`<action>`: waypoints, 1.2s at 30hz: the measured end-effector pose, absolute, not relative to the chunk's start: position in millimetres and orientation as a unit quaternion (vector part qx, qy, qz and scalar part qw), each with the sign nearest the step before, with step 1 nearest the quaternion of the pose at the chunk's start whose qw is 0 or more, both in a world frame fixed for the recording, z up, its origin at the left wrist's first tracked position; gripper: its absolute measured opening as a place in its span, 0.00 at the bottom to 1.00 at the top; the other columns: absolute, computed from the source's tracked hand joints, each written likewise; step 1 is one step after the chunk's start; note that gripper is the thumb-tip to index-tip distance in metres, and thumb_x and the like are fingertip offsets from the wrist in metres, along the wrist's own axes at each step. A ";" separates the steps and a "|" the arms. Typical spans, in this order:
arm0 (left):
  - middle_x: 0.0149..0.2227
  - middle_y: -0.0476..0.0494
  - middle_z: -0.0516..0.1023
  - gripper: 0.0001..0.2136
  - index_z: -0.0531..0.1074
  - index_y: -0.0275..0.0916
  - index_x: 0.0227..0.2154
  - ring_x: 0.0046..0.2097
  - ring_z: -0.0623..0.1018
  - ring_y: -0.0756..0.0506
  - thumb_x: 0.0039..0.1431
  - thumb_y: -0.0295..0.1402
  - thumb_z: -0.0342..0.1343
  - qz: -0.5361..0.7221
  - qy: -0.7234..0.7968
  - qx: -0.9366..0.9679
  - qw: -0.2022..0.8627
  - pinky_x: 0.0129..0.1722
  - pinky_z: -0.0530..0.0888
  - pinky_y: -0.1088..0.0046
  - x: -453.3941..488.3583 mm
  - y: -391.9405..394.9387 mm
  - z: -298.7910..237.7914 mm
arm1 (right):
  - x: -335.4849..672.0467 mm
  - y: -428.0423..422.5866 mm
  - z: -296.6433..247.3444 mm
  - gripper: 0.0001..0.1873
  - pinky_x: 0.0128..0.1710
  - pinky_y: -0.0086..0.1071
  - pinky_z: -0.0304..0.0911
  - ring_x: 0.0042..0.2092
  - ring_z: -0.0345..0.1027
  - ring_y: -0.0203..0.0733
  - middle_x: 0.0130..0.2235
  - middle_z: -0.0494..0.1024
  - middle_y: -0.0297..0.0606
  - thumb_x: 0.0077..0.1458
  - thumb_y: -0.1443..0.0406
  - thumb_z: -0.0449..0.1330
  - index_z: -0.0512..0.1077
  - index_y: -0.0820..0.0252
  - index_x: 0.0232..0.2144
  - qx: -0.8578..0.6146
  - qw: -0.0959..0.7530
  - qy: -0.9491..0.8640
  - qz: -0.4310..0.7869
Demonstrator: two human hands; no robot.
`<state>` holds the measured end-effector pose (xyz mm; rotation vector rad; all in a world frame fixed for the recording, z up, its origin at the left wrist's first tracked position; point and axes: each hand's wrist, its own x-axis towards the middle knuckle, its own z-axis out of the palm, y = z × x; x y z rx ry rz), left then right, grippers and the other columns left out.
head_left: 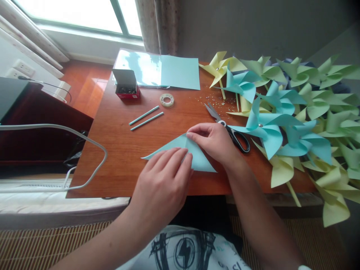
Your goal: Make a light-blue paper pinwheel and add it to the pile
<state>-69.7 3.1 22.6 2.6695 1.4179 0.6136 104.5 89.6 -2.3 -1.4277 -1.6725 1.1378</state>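
A sheet of light-blue paper, folded into a triangle, lies on the wooden table near its front edge. My right hand pinches the triangle's top corner between thumb and forefinger. My left hand bends over the paper's near side, fingers close together and pressed on it; its thumb is hidden. Just beyond my right wrist lie scissors with black handles, their blades apart. Two blue paper sticks rest side by side to the far left of the paper, with a roll of clear tape beyond them.
Several blue, yellow and green paper pinwheels crowd the table's right side. At the back are blue sheets, partly in a shiny clear sleeve, and an open red box of small dark pieces. Tiny scraps lie near the scissors. A white cable loops at left.
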 end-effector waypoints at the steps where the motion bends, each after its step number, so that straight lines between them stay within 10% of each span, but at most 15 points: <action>1: 0.55 0.32 0.79 0.15 0.75 0.29 0.52 0.56 0.78 0.35 0.66 0.29 0.53 0.184 0.447 0.875 0.028 0.56 0.72 0.57 -67.9 -1.2 19.0 | 104.4 93.0 -4.4 0.05 0.40 0.33 0.71 0.38 0.79 0.44 0.34 0.86 0.36 0.55 0.65 0.65 0.82 0.58 0.32 -0.550 0.324 -0.643 0.423; 19: 0.68 0.26 0.61 0.29 0.65 0.22 0.63 0.68 0.64 0.30 0.69 0.43 0.48 0.091 0.427 0.898 0.061 0.68 0.62 0.52 -73.5 -9.9 -12.8 | 98.6 101.8 -11.2 0.05 0.42 0.36 0.70 0.39 0.79 0.45 0.36 0.86 0.37 0.57 0.68 0.65 0.82 0.58 0.32 -0.563 0.293 -0.706 0.314; 36: 0.63 0.30 0.72 0.20 0.72 0.27 0.57 0.63 0.72 0.35 0.66 0.34 0.54 0.196 0.435 0.878 0.043 0.64 0.67 0.55 -78.2 10.4 11.7 | 102.7 101.3 -3.8 0.03 0.38 0.31 0.69 0.37 0.78 0.42 0.34 0.85 0.35 0.55 0.67 0.66 0.82 0.59 0.31 -0.570 0.321 -0.629 0.419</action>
